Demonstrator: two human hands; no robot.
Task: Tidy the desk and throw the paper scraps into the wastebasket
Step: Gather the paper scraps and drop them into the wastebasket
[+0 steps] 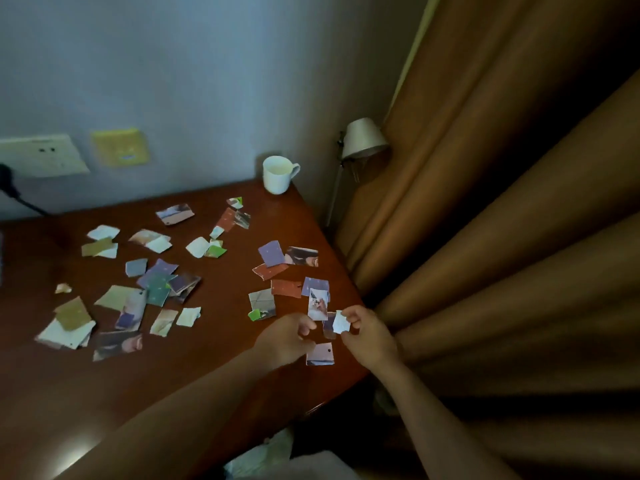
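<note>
Several torn paper scraps lie scattered over the dark red-brown desk (214,341): one cluster at the left (152,289), another near the right edge (287,271). My right hand (367,336) hovers at the desk's right edge and pinches a small white scrap (340,322) between thumb and fingers. My left hand (285,337) is just left of it with its fingers curled toward the thumb; I cannot see whether it holds anything. A pinkish scrap with a dark dot (320,354) lies on the desk between my hands. A photo scrap (318,304) lies just beyond them.
A white mug (277,174) stands at the desk's far right corner by the wall. A lamp (363,138) and brown curtains (502,202) are to the right. Wall sockets (41,154) and a black plug are at the far left. Something pale and crumpled (266,457) shows below the desk's near edge.
</note>
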